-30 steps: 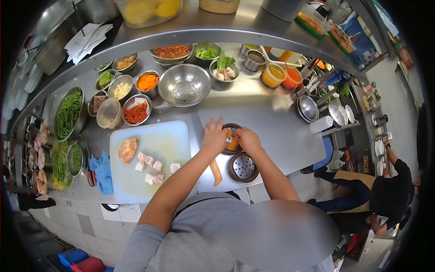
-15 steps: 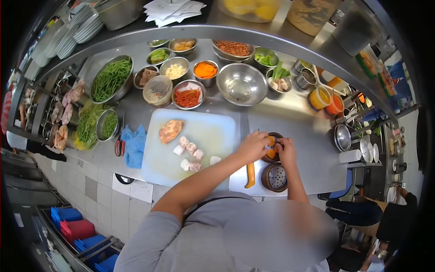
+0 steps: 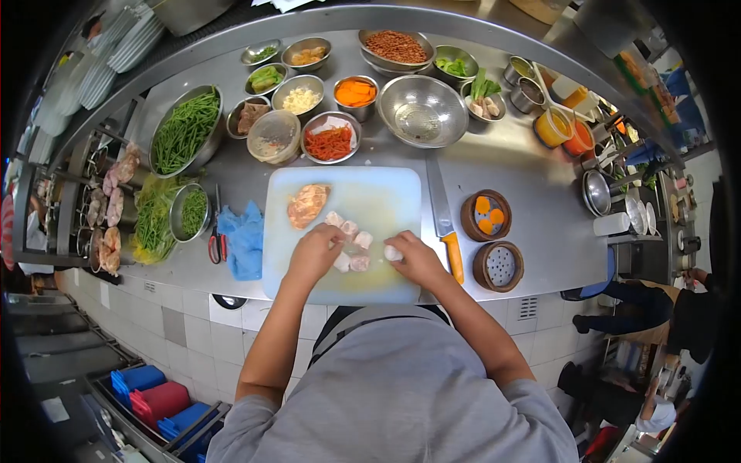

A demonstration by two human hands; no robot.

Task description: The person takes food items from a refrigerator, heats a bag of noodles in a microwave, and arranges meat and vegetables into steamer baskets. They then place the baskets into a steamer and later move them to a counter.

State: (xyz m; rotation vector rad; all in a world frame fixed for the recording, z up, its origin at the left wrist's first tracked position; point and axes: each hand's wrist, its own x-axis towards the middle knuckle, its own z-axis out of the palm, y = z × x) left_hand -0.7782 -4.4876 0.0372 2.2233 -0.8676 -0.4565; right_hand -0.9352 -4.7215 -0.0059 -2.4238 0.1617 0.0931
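Observation:
My left hand [image 3: 312, 255] is over the white cutting board [image 3: 370, 289], its fingers pinched together beside a cluster of pale raw chicken pieces [image 3: 361, 241]; whatever is between the fingertips is hidden. At the right side of the board, my right hand [image 3: 419, 261] grips a small whitish chicken piece [image 3: 393, 253]. A larger piece of raw chicken [image 3: 308, 205] lies at the board's upper left. To the right of the board is a knife [image 3: 452, 255] with an orange handle. Beyond it stand a small steamer basket [image 3: 465, 218] holding three carrot slices and another steamer basket [image 3: 499, 267] with a perforated bottom.
Behind the board are a metal colander [image 3: 423, 112], a bowl of shredded carrot [image 3: 330, 143] and several ingredient bowls. Green beans [image 3: 185, 131], scissors [image 3: 217, 243] and a blue cloth [image 3: 241, 241] lie left. A metal shelf edge [image 3: 309, 29] crosses above; people stand far right.
Both hands have left the steamer basket with the carrot slices and moved left to the chicken on the cutting board. The view has shifted, showing the whole knife.

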